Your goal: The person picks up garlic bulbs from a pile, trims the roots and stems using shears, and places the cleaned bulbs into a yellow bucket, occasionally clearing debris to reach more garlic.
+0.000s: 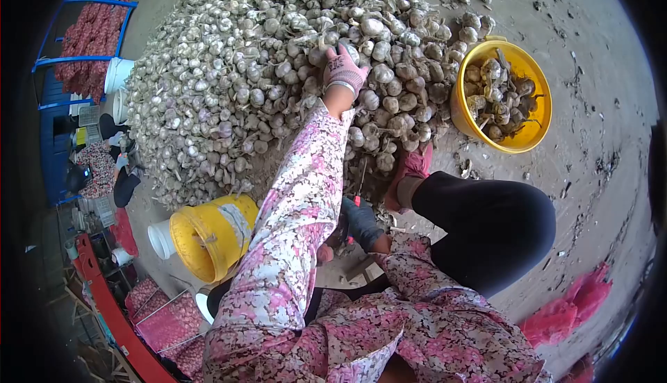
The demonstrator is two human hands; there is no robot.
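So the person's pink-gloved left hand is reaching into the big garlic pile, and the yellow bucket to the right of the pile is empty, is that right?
Not quite. The round yellow plastic bucket right of the pile is not empty: the head view shows garlic bulbs with stems inside it. The rest holds: the pink-gloved left hand is reaching into the big heap of whitish garlic bulbs.

The left hand (343,70), in a pink glove, reaches onto the big heap of garlic bulbs (243,70), its fingers (340,55) curled over one bulb. The right hand (361,222), in a dark glove, holds red-handled shears (356,199) near the knee. A yellow bucket (535,133) holds trimmed garlic; another yellow bucket (208,234) lies tipped on the ground.
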